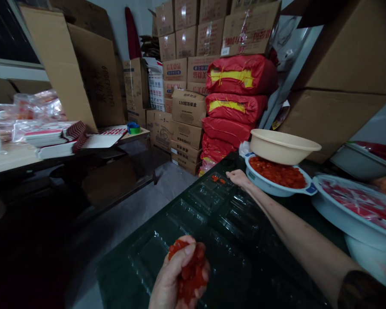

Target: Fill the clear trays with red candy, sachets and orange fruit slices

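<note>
My left hand (176, 279) is closed around a handful of red chopped pieces (189, 268), held low over a row of clear plastic compartment trays (212, 214) on a dark table. My right hand (239, 178) reaches far out, fingers curled down over the farthest tray, where a few red pieces (218, 179) lie in a compartment. Whether it holds anything is hidden. Just right of that hand stands a white basin of red pieces (278, 174) with a beige bowl (283, 146) resting on its rim.
Larger white basins (357, 206) with red food sit at the right. Red sacks (238, 103) and stacked cardboard boxes (186, 107) fill the back. A side table (6, 159) at left carries packets and a tape roll (134, 127). Grey floor lies between.
</note>
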`<state>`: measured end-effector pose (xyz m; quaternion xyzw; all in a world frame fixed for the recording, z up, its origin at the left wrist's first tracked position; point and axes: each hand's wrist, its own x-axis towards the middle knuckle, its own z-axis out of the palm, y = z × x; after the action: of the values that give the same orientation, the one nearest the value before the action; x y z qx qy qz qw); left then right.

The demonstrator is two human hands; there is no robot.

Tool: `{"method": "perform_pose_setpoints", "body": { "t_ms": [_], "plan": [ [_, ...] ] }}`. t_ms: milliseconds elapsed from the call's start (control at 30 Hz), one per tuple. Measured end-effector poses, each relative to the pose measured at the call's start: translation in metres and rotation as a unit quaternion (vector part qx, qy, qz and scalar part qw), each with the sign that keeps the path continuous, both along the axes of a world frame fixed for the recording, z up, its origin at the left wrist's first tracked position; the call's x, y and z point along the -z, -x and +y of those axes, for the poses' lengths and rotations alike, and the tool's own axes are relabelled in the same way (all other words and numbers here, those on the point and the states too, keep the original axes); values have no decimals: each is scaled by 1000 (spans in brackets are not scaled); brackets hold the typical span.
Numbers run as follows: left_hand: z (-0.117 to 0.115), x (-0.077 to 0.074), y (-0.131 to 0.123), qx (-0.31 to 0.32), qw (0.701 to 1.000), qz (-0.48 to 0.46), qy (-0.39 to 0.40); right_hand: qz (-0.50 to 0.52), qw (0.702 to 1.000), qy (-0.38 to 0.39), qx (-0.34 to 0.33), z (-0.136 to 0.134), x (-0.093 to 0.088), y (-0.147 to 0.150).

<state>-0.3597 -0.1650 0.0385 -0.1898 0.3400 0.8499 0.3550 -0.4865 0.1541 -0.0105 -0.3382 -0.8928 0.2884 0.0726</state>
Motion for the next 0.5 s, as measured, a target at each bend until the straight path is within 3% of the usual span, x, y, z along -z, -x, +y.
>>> {"method": "perform_pose_setpoints", "body": {
  "t_ms": [233,500],
  "plan": [
    [2,1,-4,2,1000,-12,-26,-16,995,100,-9,-1,-4,-13],
    [-2,1,-6,18,999,-6,-36,-25,980,193,47,12,-8,-29]
  ]
}}
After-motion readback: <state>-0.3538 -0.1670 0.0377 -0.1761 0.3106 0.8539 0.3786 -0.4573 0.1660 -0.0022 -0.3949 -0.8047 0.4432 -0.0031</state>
